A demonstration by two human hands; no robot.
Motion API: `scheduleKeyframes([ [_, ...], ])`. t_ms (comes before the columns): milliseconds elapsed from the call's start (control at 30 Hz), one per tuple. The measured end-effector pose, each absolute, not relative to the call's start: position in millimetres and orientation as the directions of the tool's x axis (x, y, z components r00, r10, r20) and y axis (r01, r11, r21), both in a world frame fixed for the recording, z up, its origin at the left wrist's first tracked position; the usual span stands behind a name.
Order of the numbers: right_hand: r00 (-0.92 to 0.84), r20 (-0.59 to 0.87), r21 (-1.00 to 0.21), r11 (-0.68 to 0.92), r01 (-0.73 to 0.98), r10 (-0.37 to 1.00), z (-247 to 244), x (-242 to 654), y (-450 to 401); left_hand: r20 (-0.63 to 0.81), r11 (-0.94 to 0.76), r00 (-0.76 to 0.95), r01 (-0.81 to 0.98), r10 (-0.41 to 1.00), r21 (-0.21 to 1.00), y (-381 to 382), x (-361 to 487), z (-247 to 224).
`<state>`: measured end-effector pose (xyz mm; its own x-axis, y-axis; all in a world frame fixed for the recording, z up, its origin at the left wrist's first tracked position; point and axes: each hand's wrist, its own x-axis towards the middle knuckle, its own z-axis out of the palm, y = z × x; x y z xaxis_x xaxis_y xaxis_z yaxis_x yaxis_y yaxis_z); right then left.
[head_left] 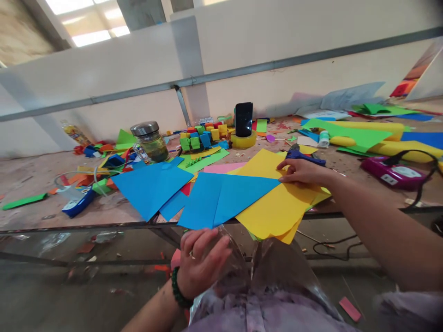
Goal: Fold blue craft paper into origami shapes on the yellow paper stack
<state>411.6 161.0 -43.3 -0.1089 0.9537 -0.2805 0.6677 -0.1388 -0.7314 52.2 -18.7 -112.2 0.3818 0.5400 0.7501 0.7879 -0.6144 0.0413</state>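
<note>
Blue sheet (235, 196): I see my right hand (302, 172) at its tip, grasp unclear; my left hand (204, 260) rests loosely unclenched.

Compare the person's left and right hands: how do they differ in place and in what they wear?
The left hand wears a ring and dark bracelet; the right hand shows neither. The left hand is by the near edge of the blue sheet, the right hand over yellow paper at the sheet's pointed corner. Both are ungloved.
</note>
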Motion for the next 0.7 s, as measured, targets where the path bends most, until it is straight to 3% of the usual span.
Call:
scheduleKeyframes([
  [100, -0.035, -0.233, -0.665, -0.133, 0.735, 0.972, -40.3, 407.3, 154.2, 0.691, -0.582, 0.459, 0.81, 0.559, -0.067, 3.1, 66.3, -90.7],
  [267, 0.063, -0.065, -0.494, -0.087, 0.865, 0.996, -39.8, 401.9, 145.9, 0.436, -0.548, 0.489, 0.837, 0.755, 0.01, 31.5, 85.3, -76.8],
  [367, 0.121, -0.003, -0.428, -0.111, 0.897, 0.993, -43.2, 401.5, 142.8, 0.343, -0.531, 0.492, 0.847, 0.801, 0.026, 36.9, 93.9, -75.0],
  [500, 0.152, 0.003, -0.399, -0.138, 0.907, 0.988, -48.4, 404.1, 141.1, 0.345, -0.527, 0.486, 0.849, 0.803, 0.031, 35.3, 92.0, -76.7],
  [700, 0.123, -0.028, -0.418, -0.124, 0.9, 0.992, -51.0, 410.0, 143.2, 0.464, -0.514, 0.451, 0.857, 0.763, 0.012, 26.5, 68.9, -92.4],
])
